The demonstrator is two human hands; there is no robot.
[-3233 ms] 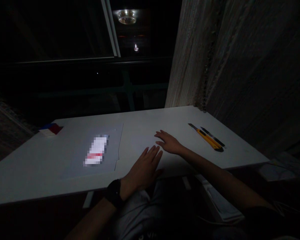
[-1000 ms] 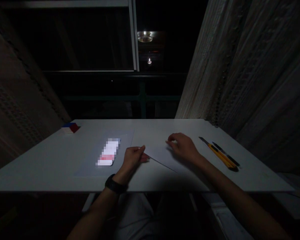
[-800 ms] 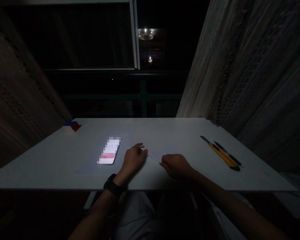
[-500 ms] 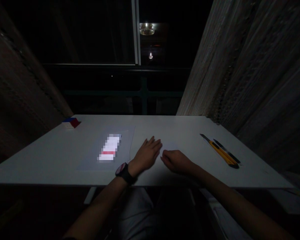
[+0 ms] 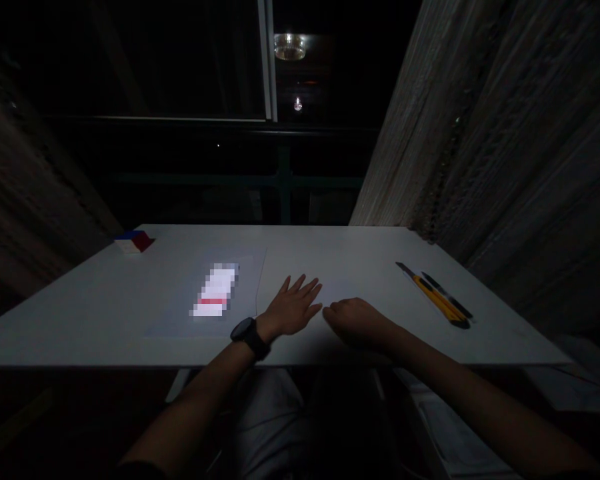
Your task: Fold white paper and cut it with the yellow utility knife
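Paper (image 5: 337, 288) lies by our left hand (image 5: 290, 312), fingers wide; our right hand (image 5: 359, 323) is curled, and we cannot tell if it holds anything.

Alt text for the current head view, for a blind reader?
A person's spread left hand and curled right hand are close together at a dim white table, between a lit phone on paper and a yellow cutter beside a pen.

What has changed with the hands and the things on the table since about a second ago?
The left hand has let go of the middle paper sheet's edge, shifted right and is spread palm down. The right hand has drawn back and is curled; whether it grips anything is unclear. The yellow utility knife, pen, phone and cube stayed put.
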